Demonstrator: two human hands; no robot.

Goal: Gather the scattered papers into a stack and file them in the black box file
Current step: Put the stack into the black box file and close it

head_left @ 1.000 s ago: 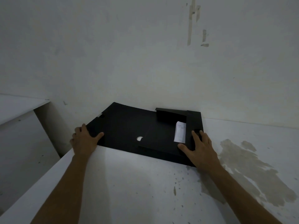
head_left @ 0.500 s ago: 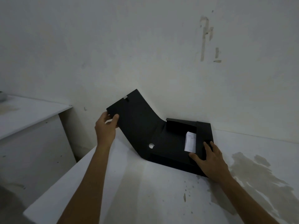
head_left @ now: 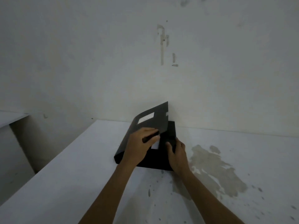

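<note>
— What could go wrong from here?

— My left hand (head_left: 140, 143) is pinching the free edge of the cover flap (head_left: 151, 122), fingers closed on it, and the flap stands tilted over the black box file (head_left: 168, 152). If I bring it down crooked, I reckon its corner could catch on the file's right wall instead of seating. The white paper (head_left: 155, 145) shows in the gap just beside my left thumb; if it sits proud of the tray, the flap could crease it.

— And your other hand?

— My right hand (head_left: 175, 150) is curled over the file's near right edge, pressing it onto the white table (head_left: 80, 183). I think the file could skid toward the wall behind it if that hand eased off.

— How does the file look?

— Matt black, stiff board, with a pale label panel on the flap's outer face. It lies flat by the wall, left of the brown stain (head_left: 215, 168). How many sheets are inside, I cannot tell.
</note>
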